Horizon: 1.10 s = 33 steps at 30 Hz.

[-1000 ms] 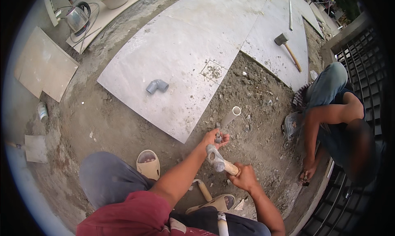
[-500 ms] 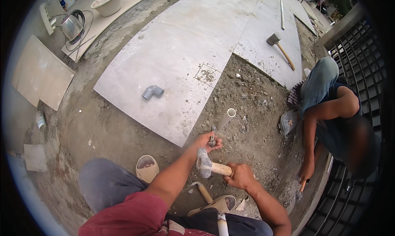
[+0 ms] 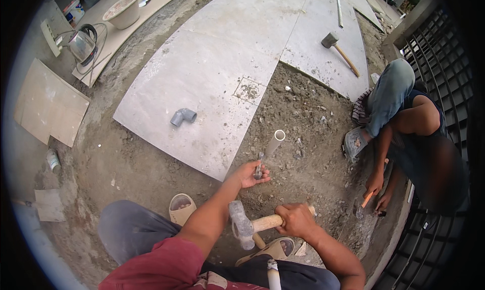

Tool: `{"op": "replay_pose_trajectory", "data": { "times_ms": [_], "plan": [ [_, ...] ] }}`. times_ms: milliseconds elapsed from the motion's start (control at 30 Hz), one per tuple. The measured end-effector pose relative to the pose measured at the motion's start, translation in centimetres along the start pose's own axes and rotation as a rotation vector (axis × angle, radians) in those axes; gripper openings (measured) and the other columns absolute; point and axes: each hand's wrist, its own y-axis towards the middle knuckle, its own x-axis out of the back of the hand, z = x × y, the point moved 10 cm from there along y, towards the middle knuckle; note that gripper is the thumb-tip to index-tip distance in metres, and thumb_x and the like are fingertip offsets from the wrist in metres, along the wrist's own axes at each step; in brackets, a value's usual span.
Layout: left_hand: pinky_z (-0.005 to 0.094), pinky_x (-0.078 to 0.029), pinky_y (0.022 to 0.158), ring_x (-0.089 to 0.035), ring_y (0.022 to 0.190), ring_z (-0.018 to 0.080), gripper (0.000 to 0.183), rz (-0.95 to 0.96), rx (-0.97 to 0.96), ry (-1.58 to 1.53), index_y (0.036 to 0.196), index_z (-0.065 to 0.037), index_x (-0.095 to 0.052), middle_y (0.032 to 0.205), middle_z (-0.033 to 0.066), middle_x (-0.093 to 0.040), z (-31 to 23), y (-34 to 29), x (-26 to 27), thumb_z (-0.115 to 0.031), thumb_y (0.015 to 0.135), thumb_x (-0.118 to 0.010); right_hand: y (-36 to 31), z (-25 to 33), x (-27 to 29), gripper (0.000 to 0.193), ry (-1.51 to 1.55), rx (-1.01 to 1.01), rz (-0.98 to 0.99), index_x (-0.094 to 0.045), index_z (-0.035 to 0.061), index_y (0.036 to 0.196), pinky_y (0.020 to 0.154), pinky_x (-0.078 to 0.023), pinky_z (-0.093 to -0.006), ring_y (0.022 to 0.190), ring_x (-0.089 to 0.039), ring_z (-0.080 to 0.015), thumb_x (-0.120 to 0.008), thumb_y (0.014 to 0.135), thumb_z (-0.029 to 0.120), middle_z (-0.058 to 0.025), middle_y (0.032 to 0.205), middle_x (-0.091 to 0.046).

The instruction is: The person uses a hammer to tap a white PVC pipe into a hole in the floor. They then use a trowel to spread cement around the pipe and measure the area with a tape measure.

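The right hand (image 3: 294,220) is closed round the wooden handle of a hammer (image 3: 267,222), hiding part of it; the hammer's head covers much of a second wooden-handled tool (image 3: 259,241) below. The left hand (image 3: 251,175) has its fingers curled round a short metal rod (image 3: 259,170), partly covered, its lower end hard to make out. Just beyond it a pale pipe (image 3: 273,144) rises from the soil (image 3: 295,113), open end up, base out of sight. Farther out, a gray elbow pipe (image 3: 183,116) lies on a large slab (image 3: 202,78). At right, another person (image 3: 391,103), head blurred, holds an orange-handled tool (image 3: 368,198) with an unclear tip; the dark grille (image 3: 442,73) behind is cut off by the black rim.
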Motion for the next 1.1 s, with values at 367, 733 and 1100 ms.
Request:
{"op": "replay_pose_trajectory", "data": {
  "times_ms": [367, 733, 1100],
  "plan": [
    [0.0525, -0.056, 0.090, -0.063, 0.076, 0.0264, 0.027, -0.052, -0.004, 0.088, 0.102, 0.000, -0.051, 0.089, 0.0155, -0.061, -0.6, -1.1, 0.3, -0.027, 0.103, -0.044, 0.8, -2.6, -1.2, 0.027, -0.095, -0.160, 0.108, -0.060, 0.0078, 0.083, 0.068, -0.054, -0.0448, 0.078, -0.069, -0.0336, -0.074, 0.069, 0.027, -0.0137, 0.076, -0.067],
    [0.0414, -0.061, 0.067, -0.065, 0.071, 0.0246, 0.037, -0.386, 0.013, 0.727, 0.102, 0.002, -0.054, 0.081, 0.0137, -0.062, -2.6, -1.6, -0.6, -0.035, 0.100, -0.051, -1.3, -11.4, -6.4, 0.033, -0.035, -0.573, 0.282, -0.071, 0.0093, 0.100, 0.079, -0.055, -0.0449, 0.086, -0.069, -0.0354, -0.071, 0.072, 0.027, -0.0182, 0.090, -0.071],
    [0.0345, -0.060, 0.060, -0.060, 0.071, 0.0177, 0.033, -0.310, -0.054, 0.880, 0.089, -0.002, -0.057, 0.079, 0.0084, -0.060, -3.3, -1.5, -0.4, -0.033, 0.098, -0.056, -7.6, -8.7, -10.6, 0.033, 0.295, -0.554, 0.152, -0.069, 0.0064, 0.096, 0.077, -0.053, -0.0466, 0.081, -0.066, -0.0406, -0.070, 0.069, 0.026, -0.0214, 0.082, -0.068]
  ]
}}
